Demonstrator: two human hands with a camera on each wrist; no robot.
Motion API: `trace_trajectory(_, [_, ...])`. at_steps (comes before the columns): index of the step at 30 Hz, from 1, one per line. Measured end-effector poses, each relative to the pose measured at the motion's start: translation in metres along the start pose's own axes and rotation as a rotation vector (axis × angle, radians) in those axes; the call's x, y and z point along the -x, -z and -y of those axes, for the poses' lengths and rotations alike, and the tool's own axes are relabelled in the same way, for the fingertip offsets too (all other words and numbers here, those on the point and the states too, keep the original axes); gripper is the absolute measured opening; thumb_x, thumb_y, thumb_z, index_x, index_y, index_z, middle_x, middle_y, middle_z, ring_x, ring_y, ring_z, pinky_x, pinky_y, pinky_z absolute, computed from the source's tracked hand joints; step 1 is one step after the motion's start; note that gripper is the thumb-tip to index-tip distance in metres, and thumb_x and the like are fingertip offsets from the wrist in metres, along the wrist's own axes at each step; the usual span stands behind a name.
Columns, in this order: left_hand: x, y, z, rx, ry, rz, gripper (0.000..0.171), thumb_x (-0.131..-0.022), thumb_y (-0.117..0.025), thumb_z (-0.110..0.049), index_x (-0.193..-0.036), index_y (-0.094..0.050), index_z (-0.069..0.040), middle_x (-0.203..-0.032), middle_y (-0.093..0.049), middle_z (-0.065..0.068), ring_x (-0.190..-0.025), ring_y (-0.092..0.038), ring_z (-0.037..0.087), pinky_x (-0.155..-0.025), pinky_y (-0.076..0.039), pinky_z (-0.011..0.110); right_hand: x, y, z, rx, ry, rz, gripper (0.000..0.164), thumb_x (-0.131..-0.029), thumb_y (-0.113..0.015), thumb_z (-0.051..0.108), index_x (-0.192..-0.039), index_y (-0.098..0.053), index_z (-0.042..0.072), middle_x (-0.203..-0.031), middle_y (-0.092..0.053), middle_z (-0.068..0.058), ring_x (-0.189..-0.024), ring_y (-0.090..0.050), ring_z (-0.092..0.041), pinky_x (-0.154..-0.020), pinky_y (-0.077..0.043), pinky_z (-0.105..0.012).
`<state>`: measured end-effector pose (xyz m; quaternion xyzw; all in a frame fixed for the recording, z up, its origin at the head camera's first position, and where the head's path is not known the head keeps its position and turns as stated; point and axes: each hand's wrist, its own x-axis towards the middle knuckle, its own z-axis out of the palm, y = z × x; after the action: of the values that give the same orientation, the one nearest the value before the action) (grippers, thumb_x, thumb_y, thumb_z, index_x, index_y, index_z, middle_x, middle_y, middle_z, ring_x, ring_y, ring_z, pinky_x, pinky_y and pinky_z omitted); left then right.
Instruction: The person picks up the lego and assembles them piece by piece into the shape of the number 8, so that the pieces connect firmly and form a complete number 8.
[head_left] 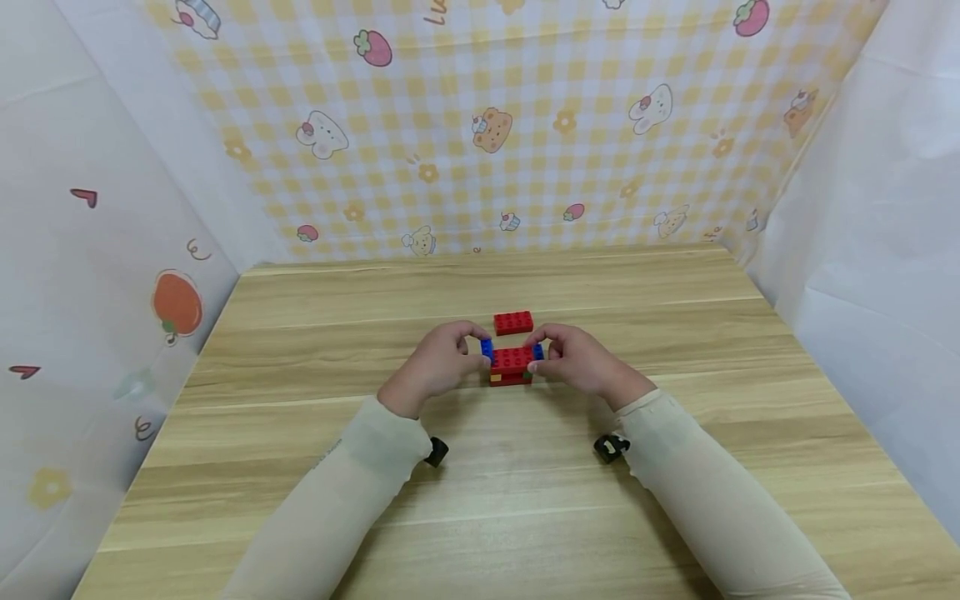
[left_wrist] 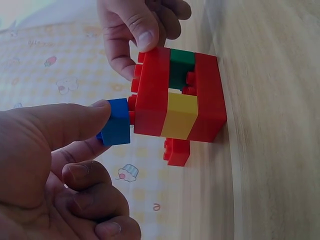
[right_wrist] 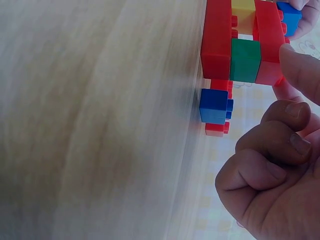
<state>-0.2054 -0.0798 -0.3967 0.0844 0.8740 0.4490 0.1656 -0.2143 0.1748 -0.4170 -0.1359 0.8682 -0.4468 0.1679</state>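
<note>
A small block build stands on the table, with an upper red brick (head_left: 512, 358) over a lower red brick (left_wrist: 207, 97). Between them sit a yellow brick (left_wrist: 180, 116) on the left and a green brick (right_wrist: 245, 60) on the right, with a gap in the middle. My left hand (head_left: 446, 358) pinches a blue brick (left_wrist: 119, 121) at the studs on the upper brick's left end; whether it is pressed on, I cannot tell. With thumb and forefinger, my right hand (head_left: 577, 360) pinches the right end of the upper red brick.
Behind the build, a loose red brick (head_left: 513, 322) lies on the wooden table (head_left: 495, 517). A second blue brick (right_wrist: 213, 106) rests on the table by the build's right side. A checked cloth (head_left: 450, 142) hangs behind the table, and white cloths hang at both sides.
</note>
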Motion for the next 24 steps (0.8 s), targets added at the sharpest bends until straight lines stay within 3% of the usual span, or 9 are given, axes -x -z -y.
trace_trajectory(24, [-0.0035, -0.0060, 0.0013, 0.022, -0.034, 0.022, 0.038, -0.099, -0.075, -0.022, -0.135, -0.069, -0.012, -0.066, -0.044, -0.001, -0.053, -0.041, 0.016, -0.050, -0.034, 0.029, 0.0001, 0.0003, 0.0003, 0.010, 0.013, 0.003, 0.029, -0.097, -0.078, 0.015, -0.124, -0.068, 0.013, -0.069, -0.047, -0.001, -0.060, -0.043, -0.017, -0.053, -0.037, -0.027])
